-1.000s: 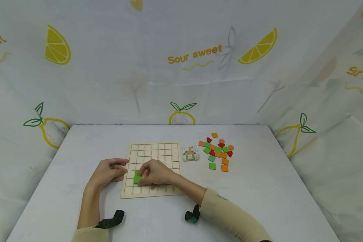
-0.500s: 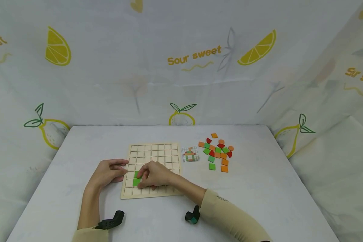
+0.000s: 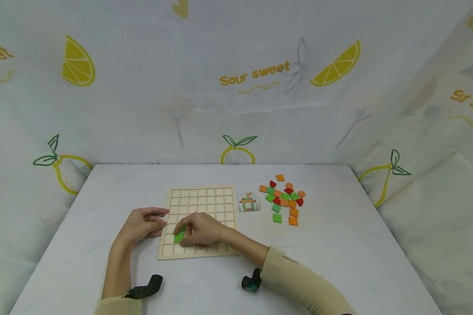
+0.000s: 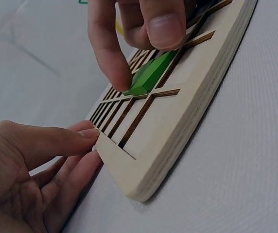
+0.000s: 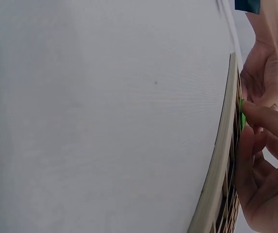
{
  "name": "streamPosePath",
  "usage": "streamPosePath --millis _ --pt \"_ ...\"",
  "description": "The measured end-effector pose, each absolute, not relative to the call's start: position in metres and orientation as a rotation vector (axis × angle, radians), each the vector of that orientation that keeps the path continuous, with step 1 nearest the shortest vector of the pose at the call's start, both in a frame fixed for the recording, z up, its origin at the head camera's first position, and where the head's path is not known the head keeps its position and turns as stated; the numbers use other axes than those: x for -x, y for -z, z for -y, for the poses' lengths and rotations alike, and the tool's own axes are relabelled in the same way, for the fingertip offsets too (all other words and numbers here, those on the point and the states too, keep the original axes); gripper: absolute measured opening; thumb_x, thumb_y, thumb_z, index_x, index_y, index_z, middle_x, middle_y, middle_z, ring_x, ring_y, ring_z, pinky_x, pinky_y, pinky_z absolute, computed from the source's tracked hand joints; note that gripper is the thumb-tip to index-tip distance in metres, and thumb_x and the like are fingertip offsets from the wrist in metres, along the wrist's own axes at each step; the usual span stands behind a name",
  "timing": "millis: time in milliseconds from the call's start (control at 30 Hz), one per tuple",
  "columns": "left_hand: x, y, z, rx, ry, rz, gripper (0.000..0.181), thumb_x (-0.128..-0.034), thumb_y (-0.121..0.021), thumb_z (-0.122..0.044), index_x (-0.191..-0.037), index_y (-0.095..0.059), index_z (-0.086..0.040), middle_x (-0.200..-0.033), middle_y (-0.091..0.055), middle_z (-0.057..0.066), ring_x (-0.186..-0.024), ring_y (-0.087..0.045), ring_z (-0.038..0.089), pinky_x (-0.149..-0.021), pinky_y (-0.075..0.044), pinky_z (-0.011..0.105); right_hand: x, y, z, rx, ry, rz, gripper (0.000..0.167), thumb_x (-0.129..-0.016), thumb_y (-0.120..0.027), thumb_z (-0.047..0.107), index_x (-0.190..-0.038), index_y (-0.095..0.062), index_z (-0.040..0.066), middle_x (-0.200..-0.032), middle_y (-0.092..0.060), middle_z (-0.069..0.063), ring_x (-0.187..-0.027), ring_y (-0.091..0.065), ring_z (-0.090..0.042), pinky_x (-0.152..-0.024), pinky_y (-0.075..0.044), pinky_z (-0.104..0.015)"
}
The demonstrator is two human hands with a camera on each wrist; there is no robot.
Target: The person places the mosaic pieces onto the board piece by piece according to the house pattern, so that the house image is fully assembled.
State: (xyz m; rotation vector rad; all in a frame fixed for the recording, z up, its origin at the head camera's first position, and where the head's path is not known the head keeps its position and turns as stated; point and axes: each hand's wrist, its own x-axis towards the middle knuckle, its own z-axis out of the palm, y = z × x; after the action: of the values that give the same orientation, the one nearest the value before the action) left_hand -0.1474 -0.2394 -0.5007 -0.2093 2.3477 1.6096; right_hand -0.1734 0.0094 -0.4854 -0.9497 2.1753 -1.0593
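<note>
At the left, the left hand [image 3: 143,224] touched the left edge of the wooden grid board [image 3: 201,200] with its fingertips; its grip was loose and did not go round anything. A black wrist device [image 3: 146,288] was on this forearm, just above the counter [image 3: 205,288]. On the board, in the second column from the left, there were two green square tiles [image 3: 179,237], one behind the other, the farther partly hidden. The right hand [image 3: 202,228] had a narrow grip, holding these tiles between finger and thumb; whether both sat fully down, I could not tell. Just to the right of the board lay the pattern card [image 3: 248,201]. Further right was a loose group of orange squares [image 3: 293,221], green squares [image 3: 277,218], red rounded pieces [image 3: 273,184] and orange discs [image 3: 301,194].
</note>
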Motion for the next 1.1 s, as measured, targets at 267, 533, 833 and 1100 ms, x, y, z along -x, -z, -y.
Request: streamPosePath --millis 267,533,833,1100 --pt "0.148 0.502 0.24 0.237 -1.592 -2.346 0.049 -0.0944 -0.081 -0.006 -0.141 -0.068 0.002 -0.097 -0.077 0.002 -0.086 -0.072 0.008 -0.073 -0.067 0.025 0.174 0.484 -0.01 0.965 1.021 -2.161 0.022 -0.098 -0.081 0.012 -0.12 -0.078 0.012 -0.071 -0.063 0.011 -0.045 -0.056 -0.009 -0.045 -0.045 -0.016" --pt "0.147 0.503 0.24 0.235 -1.591 -2.346 0.048 -0.0941 -0.081 -0.004 -0.141 -0.068 0.002 -0.097 -0.078 0.002 -0.085 -0.072 0.007 -0.072 -0.066 0.025 0.174 0.477 -0.017 0.955 1.06 -2.105 0.025 -0.098 -0.08 0.011 -0.122 -0.077 0.006 -0.074 -0.065 0.009 -0.049 -0.055 -0.009 -0.048 -0.046 -0.015" --pt "0.148 0.503 0.237 0.241 -1.581 -2.363 0.049 -0.0938 -0.081 -0.005 -0.14 -0.068 0.002 -0.097 -0.077 0.004 -0.085 -0.073 0.01 -0.072 -0.067 0.025 0.194 0.459 -0.048 0.898 1.199 -2.065 0.029 -0.101 -0.076 0.013 -0.127 -0.074 0.0 -0.086 -0.066 0.004 -0.055 -0.062 -0.019 -0.055 -0.06 -0.029" --pt "0.148 0.502 0.236 0.258 -1.579 -2.367 0.049 -0.093 -0.081 -0.003 -0.14 -0.068 0.002 -0.101 -0.077 0.005 -0.088 -0.073 0.011 -0.073 -0.067 0.026 0.217 0.445 -0.094 0.685 1.307 -2.155 0.035 -0.1 -0.079 0.018 -0.129 -0.073 0.0 -0.09 -0.063 0.0 -0.062 -0.062 -0.015 -0.061 -0.063 -0.031"
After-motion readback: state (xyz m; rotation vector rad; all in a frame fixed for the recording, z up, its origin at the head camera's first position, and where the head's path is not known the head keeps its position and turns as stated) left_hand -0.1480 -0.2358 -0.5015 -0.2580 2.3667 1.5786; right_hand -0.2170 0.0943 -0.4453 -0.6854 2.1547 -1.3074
